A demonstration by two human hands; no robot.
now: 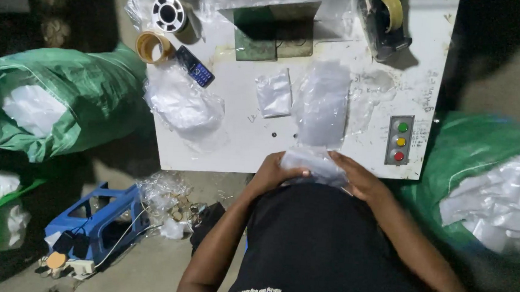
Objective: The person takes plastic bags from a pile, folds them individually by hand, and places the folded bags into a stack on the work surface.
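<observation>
While both hands grasp one clear plastic packet (313, 165) at the table's near edge, I note left hand (273, 172) and right hand (357, 177) flank it equally. Its long axis runs hand to hand; the clear bag stack (323, 102) lies just beyond the fingertips.

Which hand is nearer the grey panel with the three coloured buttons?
Right. The right hand grips the clear plastic packet just left of and below the grey button panel; the left hand is farther left, across the packet.

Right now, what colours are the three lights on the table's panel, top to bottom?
Green, yellow, red, on the grey panel at the right of the white table. Head view shows it.
</observation>
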